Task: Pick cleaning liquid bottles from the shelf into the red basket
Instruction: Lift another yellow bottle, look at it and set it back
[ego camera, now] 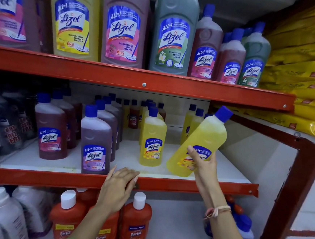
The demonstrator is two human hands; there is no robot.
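My right hand (203, 165) grips a yellow Lizol bottle (203, 140) with a blue cap, tilted to the right and lifted just off the white middle shelf (127, 160). My left hand (118, 187) rests flat, fingers apart, on the red front edge of that shelf, holding nothing. Another yellow bottle (153, 138) stands upright to the left of the held one. A purple bottle (95, 141) stands at the shelf's front, just left of my left hand. The red basket is not in view.
A maroon bottle (51, 128) and several more stand further left and behind. Large Lizol bottles (122, 26) fill the upper shelf. Orange Bactin bottles (135, 223) with white caps stand below. Yellow packets (307, 74) are stacked at right beside the red rack post (286, 195).
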